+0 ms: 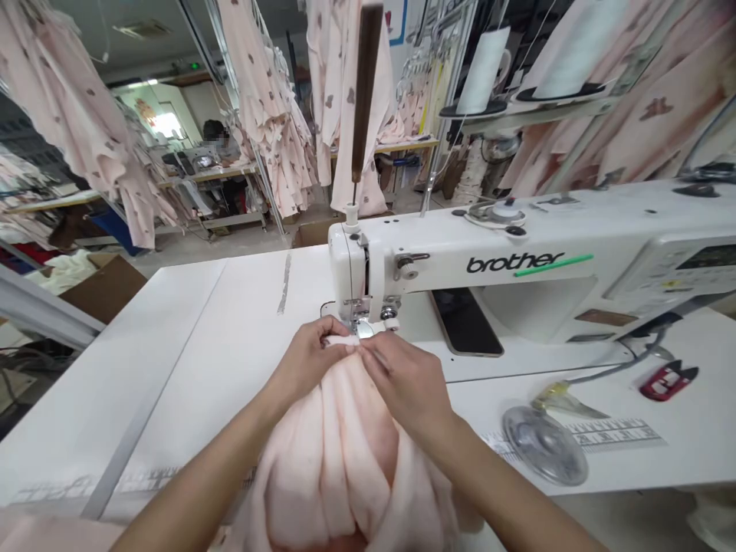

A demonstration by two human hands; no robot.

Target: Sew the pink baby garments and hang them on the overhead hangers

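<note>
Both of my hands pinch the edge of a pale pink garment [345, 445] just in front of the needle area of a white sewing machine [437, 249]. My left hand [310, 349] grips the folded edge between thumb and fingers, left of the presser foot. Close beside it, my right hand [408, 376] pinches the same edge, its fingertips nearly touching the left ones. From there the cloth hangs in loose folds between my forearms and over the table's front. The needle tip is too small to make out.
Under the machine arm lies a black phone [467, 322]. A clear round plastic disc [545, 445], a printed ruler strip [618, 435] and a red thread snipper [668, 381] are at right. Thread cones [483, 70] stand behind. Pink garments [264, 115] hang around; a person [221, 146] sits farther back.
</note>
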